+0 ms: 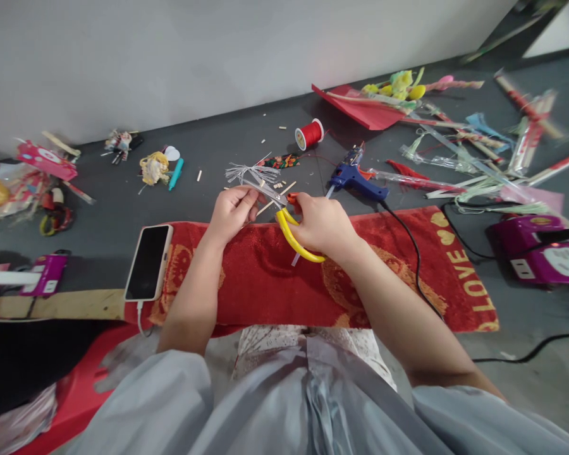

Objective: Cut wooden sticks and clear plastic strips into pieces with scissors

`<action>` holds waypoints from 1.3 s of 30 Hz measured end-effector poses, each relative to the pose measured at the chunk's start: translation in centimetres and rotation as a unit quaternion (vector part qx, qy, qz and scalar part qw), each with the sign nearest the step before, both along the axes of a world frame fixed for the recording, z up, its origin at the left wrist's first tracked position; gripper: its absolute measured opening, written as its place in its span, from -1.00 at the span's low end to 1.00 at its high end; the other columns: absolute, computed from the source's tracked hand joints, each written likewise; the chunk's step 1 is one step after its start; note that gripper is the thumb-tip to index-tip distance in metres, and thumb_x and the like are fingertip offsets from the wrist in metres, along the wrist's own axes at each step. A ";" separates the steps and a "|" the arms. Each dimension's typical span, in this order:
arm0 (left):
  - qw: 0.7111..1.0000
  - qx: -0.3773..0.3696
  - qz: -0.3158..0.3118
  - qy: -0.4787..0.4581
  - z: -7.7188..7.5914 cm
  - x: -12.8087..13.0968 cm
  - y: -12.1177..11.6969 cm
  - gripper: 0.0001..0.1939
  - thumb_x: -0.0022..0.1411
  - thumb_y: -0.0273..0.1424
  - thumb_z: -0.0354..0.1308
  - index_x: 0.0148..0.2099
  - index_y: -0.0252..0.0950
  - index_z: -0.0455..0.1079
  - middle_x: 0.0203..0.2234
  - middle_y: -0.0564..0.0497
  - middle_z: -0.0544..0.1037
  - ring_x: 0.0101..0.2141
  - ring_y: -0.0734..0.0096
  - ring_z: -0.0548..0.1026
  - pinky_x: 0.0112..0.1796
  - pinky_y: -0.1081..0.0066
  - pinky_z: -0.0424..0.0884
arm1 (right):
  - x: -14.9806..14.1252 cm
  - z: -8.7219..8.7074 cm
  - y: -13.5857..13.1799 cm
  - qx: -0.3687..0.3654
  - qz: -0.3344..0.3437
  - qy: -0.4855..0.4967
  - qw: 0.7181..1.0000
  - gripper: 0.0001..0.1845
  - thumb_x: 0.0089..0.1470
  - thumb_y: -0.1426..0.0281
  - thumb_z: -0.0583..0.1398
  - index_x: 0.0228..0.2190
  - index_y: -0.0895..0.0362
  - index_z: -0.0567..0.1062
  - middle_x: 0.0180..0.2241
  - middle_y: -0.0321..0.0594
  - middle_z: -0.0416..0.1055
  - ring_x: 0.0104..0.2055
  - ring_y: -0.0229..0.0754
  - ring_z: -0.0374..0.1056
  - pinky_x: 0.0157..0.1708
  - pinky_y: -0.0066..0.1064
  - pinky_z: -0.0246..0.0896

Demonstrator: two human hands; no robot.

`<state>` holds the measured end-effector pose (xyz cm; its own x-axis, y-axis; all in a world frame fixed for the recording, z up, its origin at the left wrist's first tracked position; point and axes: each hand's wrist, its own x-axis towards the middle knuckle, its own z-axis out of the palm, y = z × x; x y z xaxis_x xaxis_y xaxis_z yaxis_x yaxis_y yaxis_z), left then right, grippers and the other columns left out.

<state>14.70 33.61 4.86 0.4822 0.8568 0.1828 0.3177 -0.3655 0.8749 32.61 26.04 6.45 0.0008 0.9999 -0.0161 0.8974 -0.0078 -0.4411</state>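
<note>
My right hand (320, 224) grips yellow-handled scissors (289, 232), its fingers through the loops and the blades pointing up-left. My left hand (232, 212) pinches a bundle of thin pale strips (249, 172) with a fringed end that fans out over the grey floor. The scissor blades meet the strips just beyond my left fingertips. Both hands hover over the far edge of a red towel (389, 265) with gold patterns and the word LOVE.
A phone (148, 262) lies on the towel's left end. A blue glue gun (355, 178) with a black cord (415, 253), a red thread spool (309, 134), a purple device (540, 249) and piles of craft materials (455, 139) cover the floor.
</note>
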 end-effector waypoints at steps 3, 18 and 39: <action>1.000 0.014 0.005 0.009 0.0 0.0 0.0 -0.53 0.28 0.01 -0.01 -0.37 -0.28 0.44 -0.75 0.12 0.31 -0.72 0.59 0.19 -0.66 0.51 0.14 | -0.1 0.1 0.0 -0.007 -0.003 -0.009 1.000 -0.47 0.09 0.05 0.02 -0.19 0.22 0.48 -0.35 -0.02 0.53 -0.35 -0.01 0.44 -0.38 -0.30 0.14; 0.930 0.315 0.100 0.160 -0.7 0.6 -0.5 -0.70 0.36 -0.30 -0.07 -0.22 -0.26 0.48 -0.52 0.03 0.55 -0.42 0.43 0.50 -0.32 0.45 0.36 | -0.3 -0.2 0.1 -0.019 -0.018 -0.003 1.000 -0.43 0.13 0.00 0.00 -0.20 0.25 0.44 -0.30 0.06 0.53 -0.28 0.07 0.46 -0.36 -0.28 0.16; 0.977 0.192 0.028 0.089 1.5 0.4 -1.3 -0.48 0.35 -0.09 -0.07 -0.52 -0.27 0.41 -0.61 0.02 0.51 -0.57 0.50 0.40 -0.48 0.45 0.29 | -0.1 -0.4 -0.4 0.029 0.005 0.011 1.000 -0.41 0.09 -0.03 0.05 -0.14 0.25 0.34 -0.28 0.03 0.50 -0.26 0.03 0.42 -0.27 -0.27 0.17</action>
